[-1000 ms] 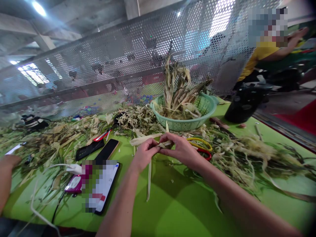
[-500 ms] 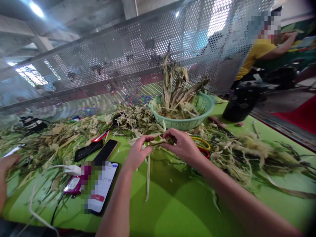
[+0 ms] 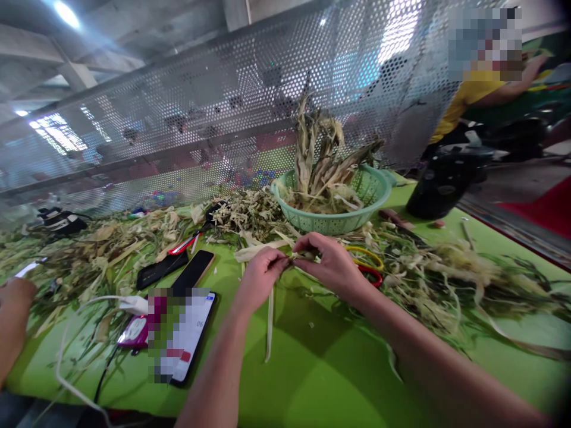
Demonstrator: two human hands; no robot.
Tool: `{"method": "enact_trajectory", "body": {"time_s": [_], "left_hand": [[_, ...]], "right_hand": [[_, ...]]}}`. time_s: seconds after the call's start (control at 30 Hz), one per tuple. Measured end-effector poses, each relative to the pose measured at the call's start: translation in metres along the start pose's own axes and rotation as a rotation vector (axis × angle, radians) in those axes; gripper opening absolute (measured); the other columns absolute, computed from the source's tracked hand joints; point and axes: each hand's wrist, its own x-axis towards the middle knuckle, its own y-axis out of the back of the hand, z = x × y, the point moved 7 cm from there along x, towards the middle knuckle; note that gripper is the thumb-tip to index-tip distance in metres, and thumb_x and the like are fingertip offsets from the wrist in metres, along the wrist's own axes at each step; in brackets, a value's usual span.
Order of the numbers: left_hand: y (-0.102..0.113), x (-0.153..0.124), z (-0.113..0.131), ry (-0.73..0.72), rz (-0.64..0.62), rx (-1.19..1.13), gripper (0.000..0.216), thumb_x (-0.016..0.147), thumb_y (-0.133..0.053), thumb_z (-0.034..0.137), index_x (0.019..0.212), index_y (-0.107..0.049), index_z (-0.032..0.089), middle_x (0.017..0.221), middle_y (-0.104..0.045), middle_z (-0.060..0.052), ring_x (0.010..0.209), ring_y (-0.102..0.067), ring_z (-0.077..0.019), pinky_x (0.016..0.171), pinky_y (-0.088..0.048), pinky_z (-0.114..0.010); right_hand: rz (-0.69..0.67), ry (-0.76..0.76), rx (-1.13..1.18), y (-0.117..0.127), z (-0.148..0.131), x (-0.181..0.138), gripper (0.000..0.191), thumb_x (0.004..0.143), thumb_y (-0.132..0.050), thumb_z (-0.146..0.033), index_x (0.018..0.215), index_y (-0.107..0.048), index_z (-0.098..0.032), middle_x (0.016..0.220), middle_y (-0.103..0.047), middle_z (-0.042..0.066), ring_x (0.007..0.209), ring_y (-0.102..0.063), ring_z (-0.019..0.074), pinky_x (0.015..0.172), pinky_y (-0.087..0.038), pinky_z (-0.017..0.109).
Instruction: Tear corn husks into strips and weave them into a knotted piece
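My left hand [image 3: 262,274] and my right hand [image 3: 329,260] meet over the green table, fingertips almost touching. Both pinch a thin, twisted strip of dried corn husk [image 3: 291,260], mostly covered by the fingers. A narrow pale husk strip [image 3: 270,327] hangs or lies just below my left hand; whether it joins the held piece I cannot tell. Behind the hands, a light green plastic basket [image 3: 330,223] holds upright dried husks [image 3: 307,148] and fibrous scraps. A flat pale husk piece [image 3: 256,251] lies just beyond my left hand.
Left of my arm lie a lit phone [image 3: 196,339], a dark phone [image 3: 193,273], a purple device [image 3: 134,330] with cables and red-handled scissors [image 3: 184,244]. Husk scraps [image 3: 464,267] spread on both sides. A black tumbler [image 3: 439,184] stands right; another person's hand [image 3: 15,303] is left.
My left fingertips have closed in on the strip and moved right, nearer my right fingers. The other person's hand at the left edge has shifted slightly.
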Motion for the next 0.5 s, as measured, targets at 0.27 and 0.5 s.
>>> {"method": "enact_trajectory", "body": {"time_s": [0.27, 0.5], "left_hand": [[-0.002, -0.002, 0.007, -0.011, 0.023, -0.05, 0.023, 0.09, -0.053, 0.031, 0.104, -0.065, 0.017, 0.109, -0.062, -0.01, 0.107, -0.056, -0.0213, 0.098, -0.041, -0.034], [-0.007, -0.001, 0.002, 0.079, -0.007, -0.221, 0.033, 0.088, -0.056, 0.032, 0.119, -0.062, 0.02, 0.12, -0.065, -0.008, 0.112, -0.057, -0.0217, 0.102, -0.04, -0.035]], "right_hand": [[-0.054, 0.02, 0.006, -0.007, 0.001, 0.0, 0.026, 0.075, -0.071, -0.024, 0.1, -0.061, -0.02, 0.09, -0.068, 0.002, 0.081, -0.062, 0.0183, 0.074, -0.046, 0.029], [-0.102, 0.027, 0.087, -0.006, -0.01, -0.003, 0.03, 0.081, -0.067, -0.034, 0.106, -0.06, -0.02, 0.101, -0.067, 0.007, 0.093, -0.062, 0.0223, 0.083, -0.048, 0.035]]}}
